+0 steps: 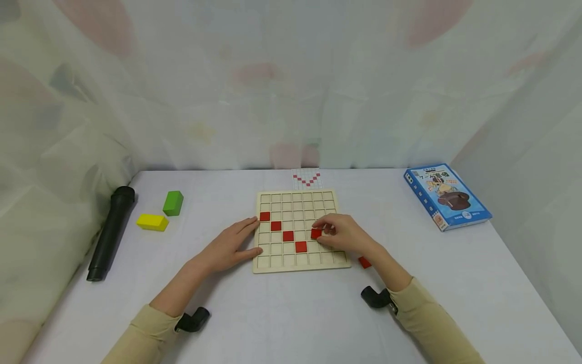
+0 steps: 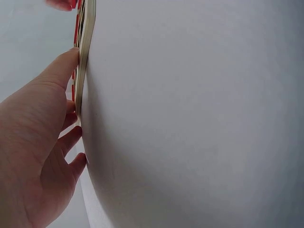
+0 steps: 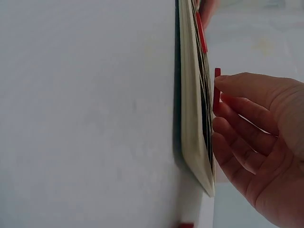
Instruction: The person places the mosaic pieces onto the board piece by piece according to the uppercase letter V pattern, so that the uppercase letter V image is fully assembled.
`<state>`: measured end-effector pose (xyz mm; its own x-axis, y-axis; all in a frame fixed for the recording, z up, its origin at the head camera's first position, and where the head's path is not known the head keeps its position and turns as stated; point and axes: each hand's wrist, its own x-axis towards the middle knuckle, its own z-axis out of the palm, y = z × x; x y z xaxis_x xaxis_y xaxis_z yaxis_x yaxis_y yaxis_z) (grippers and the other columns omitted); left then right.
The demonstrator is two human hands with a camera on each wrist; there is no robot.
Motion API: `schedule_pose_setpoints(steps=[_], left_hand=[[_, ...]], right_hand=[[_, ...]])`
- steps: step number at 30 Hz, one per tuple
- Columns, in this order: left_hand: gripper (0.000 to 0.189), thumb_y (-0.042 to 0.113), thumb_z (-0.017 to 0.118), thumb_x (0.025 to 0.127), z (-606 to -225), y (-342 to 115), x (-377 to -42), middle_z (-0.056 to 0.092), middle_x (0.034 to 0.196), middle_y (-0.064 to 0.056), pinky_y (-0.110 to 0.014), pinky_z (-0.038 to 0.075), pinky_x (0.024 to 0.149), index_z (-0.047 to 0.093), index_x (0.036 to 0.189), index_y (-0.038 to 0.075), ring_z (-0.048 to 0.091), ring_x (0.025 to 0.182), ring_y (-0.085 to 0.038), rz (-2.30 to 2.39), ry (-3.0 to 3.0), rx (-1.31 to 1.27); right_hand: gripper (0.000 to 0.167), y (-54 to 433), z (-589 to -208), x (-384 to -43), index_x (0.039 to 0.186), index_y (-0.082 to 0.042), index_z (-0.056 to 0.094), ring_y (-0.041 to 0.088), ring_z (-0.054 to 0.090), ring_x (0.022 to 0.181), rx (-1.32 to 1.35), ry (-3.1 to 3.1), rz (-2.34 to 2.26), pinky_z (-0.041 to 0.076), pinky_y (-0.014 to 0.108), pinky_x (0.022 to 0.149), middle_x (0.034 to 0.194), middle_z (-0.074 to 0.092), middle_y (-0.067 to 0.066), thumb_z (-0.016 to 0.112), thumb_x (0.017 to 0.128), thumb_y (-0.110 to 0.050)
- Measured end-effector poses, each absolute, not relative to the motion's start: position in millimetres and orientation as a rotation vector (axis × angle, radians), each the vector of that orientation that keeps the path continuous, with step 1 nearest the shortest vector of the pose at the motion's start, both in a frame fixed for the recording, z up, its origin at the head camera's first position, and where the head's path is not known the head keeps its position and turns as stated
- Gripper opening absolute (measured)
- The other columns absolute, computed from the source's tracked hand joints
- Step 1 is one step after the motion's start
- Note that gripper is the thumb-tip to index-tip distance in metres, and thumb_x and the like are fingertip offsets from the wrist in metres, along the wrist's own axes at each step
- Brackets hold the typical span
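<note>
A pale wooden grid board [image 1: 276, 262] lies on the white table. Several red square tiles, one of them the lowest tile [image 1: 301, 246], sit in its cells along a line slanting down to the right. My left hand [image 1: 227, 246] rests at the board's left edge, its thumb and fingers stretched out onto the rim. Thumb and fingertips of my right hand [image 1: 343, 233] pinch another red tile [image 3: 217, 90] by its edges. In the right wrist view this tile stands just above the board's surface, with the other fingers bent close to the board.
One loose red tile [image 1: 365, 262] lies right of the board, near my right forearm. Behind the board is a pattern card [image 1: 306, 179] with a red V. Green block [image 1: 173, 203], yellow block [image 1: 152, 222] and black tube [image 1: 111, 233] lie left; a blue box [image 1: 447, 197] lies right.
</note>
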<state>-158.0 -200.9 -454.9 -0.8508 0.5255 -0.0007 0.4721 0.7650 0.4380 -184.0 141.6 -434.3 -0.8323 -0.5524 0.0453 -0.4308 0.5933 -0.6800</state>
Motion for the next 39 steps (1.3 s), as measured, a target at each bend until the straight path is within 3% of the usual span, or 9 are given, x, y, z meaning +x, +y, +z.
schedule_pose_setpoints(steps=[24, 39], left_hand=[[0.082, 0.05, 0.064, 0.091, -453.7, -199.4, -157.7, 0.031, 0.156, -0.012, -0.049, 0.028, 0.114, 0.033, 0.152, 0.005, 0.03, 0.142, -0.032, 0.641, 2.839, 0.802], [0.082, 0.052, 0.063, 0.091, -454.1, -199.6, -157.8, 0.031, 0.156, -0.012, -0.05, 0.028, 0.113, 0.034, 0.152, 0.005, 0.03, 0.142, -0.033, 0.642, 2.842, 0.807]], right_hand=[[0.029, 133.7, -430.0, -181.6, 0.113, -0.008, 0.069, 0.019, 0.058, 0.091, -0.888, 2.652, -1.048, 0.051, 0.033, 0.081, 0.107, 0.067, 0.002, 0.075, 0.085, -0.012], [0.027, 187.7, -420.9, -168.9, 0.115, -0.006, 0.069, 0.019, 0.058, 0.095, -0.732, 2.65, -1.139, 0.053, 0.035, 0.083, 0.108, 0.068, 0.002, 0.071, 0.09, -0.015]])
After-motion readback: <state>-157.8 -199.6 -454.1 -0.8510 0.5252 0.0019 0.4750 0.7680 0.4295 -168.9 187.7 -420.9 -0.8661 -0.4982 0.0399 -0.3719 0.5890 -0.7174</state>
